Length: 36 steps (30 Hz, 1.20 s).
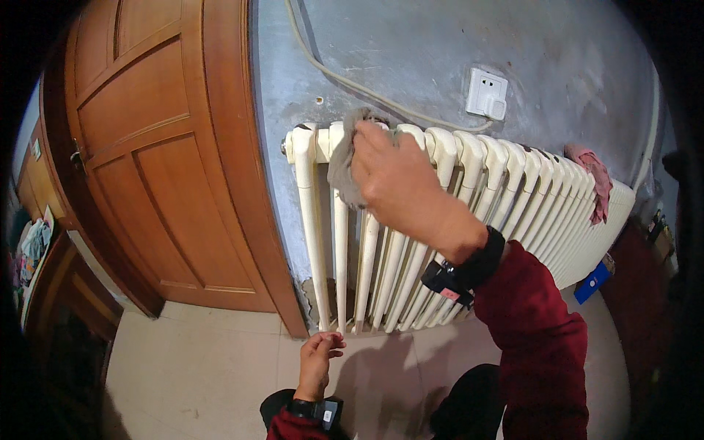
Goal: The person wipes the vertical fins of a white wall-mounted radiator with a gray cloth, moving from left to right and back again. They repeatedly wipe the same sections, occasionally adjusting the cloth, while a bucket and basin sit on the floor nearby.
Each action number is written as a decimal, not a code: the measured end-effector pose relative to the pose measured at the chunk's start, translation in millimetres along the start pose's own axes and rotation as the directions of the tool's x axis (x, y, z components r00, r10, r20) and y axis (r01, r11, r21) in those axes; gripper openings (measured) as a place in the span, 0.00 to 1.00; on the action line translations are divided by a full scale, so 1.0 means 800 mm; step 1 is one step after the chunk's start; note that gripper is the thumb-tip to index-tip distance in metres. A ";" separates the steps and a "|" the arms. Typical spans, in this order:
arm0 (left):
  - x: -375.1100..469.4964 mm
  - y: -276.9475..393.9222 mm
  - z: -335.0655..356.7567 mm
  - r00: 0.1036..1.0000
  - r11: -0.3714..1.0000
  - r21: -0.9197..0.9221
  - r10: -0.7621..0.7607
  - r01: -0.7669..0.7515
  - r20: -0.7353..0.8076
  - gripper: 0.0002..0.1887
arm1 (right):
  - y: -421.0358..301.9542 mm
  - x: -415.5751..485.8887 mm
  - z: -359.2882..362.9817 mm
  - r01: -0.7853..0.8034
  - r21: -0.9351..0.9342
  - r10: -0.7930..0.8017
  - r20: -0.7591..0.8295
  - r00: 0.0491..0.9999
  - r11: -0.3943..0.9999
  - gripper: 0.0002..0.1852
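My right hand (393,170) grips a grey cloth (345,165) and presses it on the top of a cream-painted column radiator (462,148), near its left end. The cloth drapes down over the front of the first columns. My left hand (317,357) is low, in front of the foot of the radiator's left columns. Its fingers are loosely curled, with nothing visible in them. Dark chips in the paint show along the radiator's top. A pink cloth (591,173) hangs over the radiator further right.
A brown wooden door (181,192) stands left of the radiator. On the grey wall are a white socket (487,91) with a plug and a pale cable (379,99) running above the radiator. A blue box (593,283) lies near its right end. Beige tiles (209,368) cover the floor.
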<state>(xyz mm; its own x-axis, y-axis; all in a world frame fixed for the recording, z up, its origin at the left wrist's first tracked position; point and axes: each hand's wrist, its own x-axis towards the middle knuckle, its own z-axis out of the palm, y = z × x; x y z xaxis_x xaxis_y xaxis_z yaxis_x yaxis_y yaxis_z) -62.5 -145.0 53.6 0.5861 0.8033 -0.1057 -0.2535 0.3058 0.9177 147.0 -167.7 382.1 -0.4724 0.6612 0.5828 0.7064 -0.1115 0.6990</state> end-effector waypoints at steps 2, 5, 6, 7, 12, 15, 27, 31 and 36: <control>0.001 -0.001 0.001 1.000 1.000 0.006 0.003 -0.003 0.017 0.13 | -0.015 -0.008 -0.002 0.025 -0.013 -0.024 0.041 0.999 1.000 0.13; 0.003 -0.005 -0.002 1.000 1.000 0.013 -0.004 0.004 0.017 0.12 | -0.031 -0.016 0.005 0.036 -0.052 -0.034 0.034 0.999 0.998 0.10; 0.003 -0.006 -0.003 1.000 1.000 0.017 -0.003 0.003 0.015 0.12 | -0.034 -0.020 0.009 0.030 -0.027 -0.029 0.060 0.998 0.999 0.10; 0.004 -0.007 -0.005 1.000 1.000 0.025 -0.004 0.004 0.002 0.12 | -0.037 -0.023 0.014 0.015 -0.021 -0.015 -0.003 1.000 1.000 0.09; 0.008 -0.010 -0.017 0.999 0.999 0.035 0.013 -0.012 -0.045 0.12 | -0.097 -0.065 0.032 0.084 0.191 -0.124 0.209 0.970 0.978 0.11; 0.008 -0.010 -0.022 0.998 1.000 0.008 0.017 -0.016 -0.053 0.12 | -0.108 -0.083 0.037 0.069 0.215 -0.108 0.178 0.978 0.974 0.09; 0.010 -0.015 -0.014 0.999 0.999 0.040 0.036 -0.035 -0.034 0.11 | 0.015 0.058 -0.035 0.031 0.192 0.011 -0.215 0.976 0.981 0.18; 0.010 -0.015 -0.008 0.998 0.999 0.026 0.047 -0.046 -0.036 0.12 | 0.003 0.080 -0.024 0.025 0.264 -0.068 0.155 0.985 0.964 0.09; 0.011 -0.019 -0.004 0.998 0.998 0.028 0.050 -0.049 -0.031 0.12 | -0.026 0.061 -0.009 0.131 -0.031 -0.132 -0.014 0.991 0.991 0.08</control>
<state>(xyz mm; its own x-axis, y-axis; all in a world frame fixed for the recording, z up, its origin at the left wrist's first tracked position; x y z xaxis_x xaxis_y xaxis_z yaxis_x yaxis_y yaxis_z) -56.1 -141.1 37.2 0.5487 0.8330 -0.0713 -0.2606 0.2514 0.9321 105.3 -138.4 399.3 -0.5684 0.6599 0.4913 0.6218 -0.0464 0.7818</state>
